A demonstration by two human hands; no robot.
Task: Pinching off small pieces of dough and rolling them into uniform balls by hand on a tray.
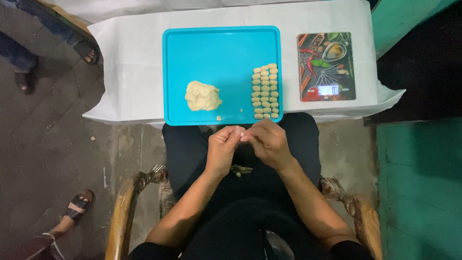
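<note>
Left hand (pixel 222 147) and right hand (pixel 269 142) meet fingertip to fingertip at frame centre, pinching a small dough bit (pixel 240 136). It sits just below the tray (pixel 221 41), nearer the pellet rows (pixel 266 91).

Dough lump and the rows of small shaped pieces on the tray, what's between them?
Only bare blue tray between dough lump and rows of pieces, in the head view.

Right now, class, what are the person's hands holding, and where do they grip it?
The left hand and right hand meet fingertip to fingertip over the lap; whatever they pinch is too small to identify.
</note>
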